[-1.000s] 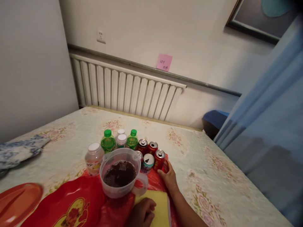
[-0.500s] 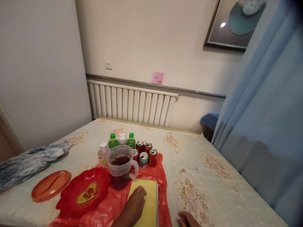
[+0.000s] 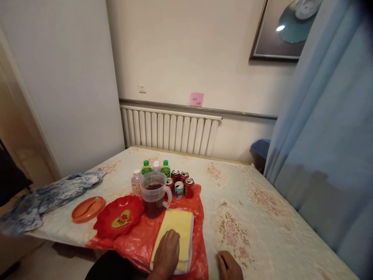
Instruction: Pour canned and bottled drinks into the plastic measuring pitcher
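A folded yellow cloth (image 3: 180,225) with pale edges lies on a red plastic sheet (image 3: 198,221). My left hand (image 3: 168,251) rests palm down on it, fingers forward. To the right, beside the sheet, my right hand (image 3: 230,266) sits loosely curled on the flowered tablecloth, with nothing visible in it. Just beyond the yellow cloth stands a clear plastic jug (image 3: 154,194) of dark reddish-brown liquid, its handle on the right. Left of the jug is a red scalloped plate (image 3: 106,223) with a gold heart, and past that an orange oval lid (image 3: 87,210).
Behind the jug are green-capped bottles (image 3: 165,169) and white-capped bottles (image 3: 136,182). Several drink cans (image 3: 189,188) cluster to their right. A blue-white patterned fabric (image 3: 58,194) lies at the table's left edge. A radiator (image 3: 171,132) lines the wall; a blue curtain (image 3: 320,155) hangs at right.
The view has shifted, so the table's front left edge and a dark knee-like shape now show. My left hand stays on the yellow cloth; more of my right hand is visible.
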The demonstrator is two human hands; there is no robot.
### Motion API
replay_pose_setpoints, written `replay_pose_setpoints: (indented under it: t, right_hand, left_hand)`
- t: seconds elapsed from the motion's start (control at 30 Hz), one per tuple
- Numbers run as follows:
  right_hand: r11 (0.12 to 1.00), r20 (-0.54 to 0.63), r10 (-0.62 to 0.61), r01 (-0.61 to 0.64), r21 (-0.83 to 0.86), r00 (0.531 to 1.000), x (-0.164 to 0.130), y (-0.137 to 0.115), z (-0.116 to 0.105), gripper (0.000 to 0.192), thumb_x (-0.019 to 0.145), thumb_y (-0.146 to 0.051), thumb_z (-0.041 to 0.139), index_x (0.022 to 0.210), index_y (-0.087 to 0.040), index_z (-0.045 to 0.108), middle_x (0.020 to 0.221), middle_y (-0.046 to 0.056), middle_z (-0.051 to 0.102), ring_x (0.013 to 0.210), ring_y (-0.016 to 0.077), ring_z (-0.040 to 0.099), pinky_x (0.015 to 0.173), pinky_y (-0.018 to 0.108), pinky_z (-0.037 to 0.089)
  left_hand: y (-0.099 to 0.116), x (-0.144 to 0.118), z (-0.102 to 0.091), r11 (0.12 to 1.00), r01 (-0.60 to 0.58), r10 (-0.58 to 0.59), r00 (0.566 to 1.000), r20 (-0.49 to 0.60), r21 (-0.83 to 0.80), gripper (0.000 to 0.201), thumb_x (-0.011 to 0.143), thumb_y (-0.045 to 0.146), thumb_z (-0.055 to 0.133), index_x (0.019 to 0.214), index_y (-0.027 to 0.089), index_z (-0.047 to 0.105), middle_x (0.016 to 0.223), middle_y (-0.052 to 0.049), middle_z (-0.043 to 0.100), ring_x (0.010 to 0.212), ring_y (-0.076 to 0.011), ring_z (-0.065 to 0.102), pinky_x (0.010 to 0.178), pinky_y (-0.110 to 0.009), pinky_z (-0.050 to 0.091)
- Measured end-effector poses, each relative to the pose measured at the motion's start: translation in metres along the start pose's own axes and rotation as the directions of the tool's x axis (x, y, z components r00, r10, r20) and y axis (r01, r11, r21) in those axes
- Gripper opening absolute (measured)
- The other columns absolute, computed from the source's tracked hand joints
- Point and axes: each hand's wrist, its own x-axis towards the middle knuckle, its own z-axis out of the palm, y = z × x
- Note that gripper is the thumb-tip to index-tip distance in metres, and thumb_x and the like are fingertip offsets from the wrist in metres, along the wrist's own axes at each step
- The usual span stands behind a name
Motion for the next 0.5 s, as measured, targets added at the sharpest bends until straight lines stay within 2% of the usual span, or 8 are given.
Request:
replay_pose_setpoints:
  t: [0.27, 0.5]
  right_hand:
    - [1.0, 0.004, 0.027, -0.027, 0.003, 1.0, -0.003, -0.009, -0.003, 0.046, 0.093, -0.051, 0.035, 0.069, -0.021, 0.061, 0.068, 0.004, 0.064, 0.065, 0.0191, 0.061, 0.063, 0.026, 0.047]
    - [0.98, -0.006, 0.136, -0.134, 0.147, 0.991, 0.002, -0.028, -0.013, 0.042, 0.087, -0.052, 0.043, 0.065, -0.02, 0.059, 0.063, 0.002, 0.06, 0.063, 0.0185, 0.057, 0.061, 0.026, 0.043]
  left_hand:
    - [0.001, -0.002, -0.002, 0.997, -0.016, 0.015, 1.0, -0.016, -0.078, 0.026, 0.086, 0.009, 0.036, 0.082, 0.02, 0.059, 0.089, -0.007, 0.059, 0.09, -0.0233, 0.052, 0.087, -0.037, 0.04]
    - [0.005, 0.014, -0.01, 0.96, 0.038, -0.044, 0.999, -0.017, -0.278, 0.02, 0.086, 0.023, 0.039, 0.077, 0.02, 0.056, 0.083, -0.007, 0.06, 0.084, -0.0219, 0.056, 0.081, -0.034, 0.044]
